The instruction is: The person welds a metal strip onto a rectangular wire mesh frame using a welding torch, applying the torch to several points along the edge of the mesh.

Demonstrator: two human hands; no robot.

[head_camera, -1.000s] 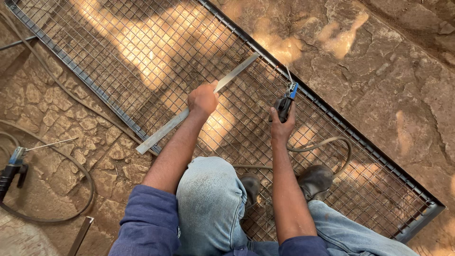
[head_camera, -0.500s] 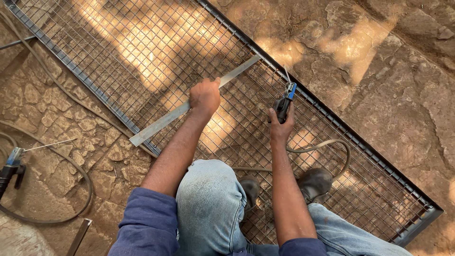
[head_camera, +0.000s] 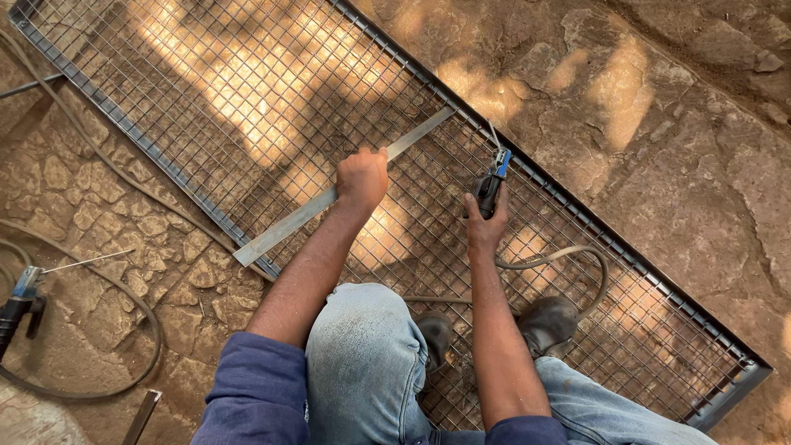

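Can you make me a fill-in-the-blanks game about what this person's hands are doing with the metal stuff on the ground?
1. The left hand presses on a long flat metal ____.
2. That piece lies across a wire ____ panel in a metal frame.
3. The right hand grips a welding holder with a ____ tip.
4. A second holder lies on the ____ ground.

Missing words: bar; mesh; blue; stone

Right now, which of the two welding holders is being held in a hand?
The blue-tipped electrode holder over the wire mesh panel, gripped by the right hand. The other electrode holder lies untouched on the stone floor at far left.
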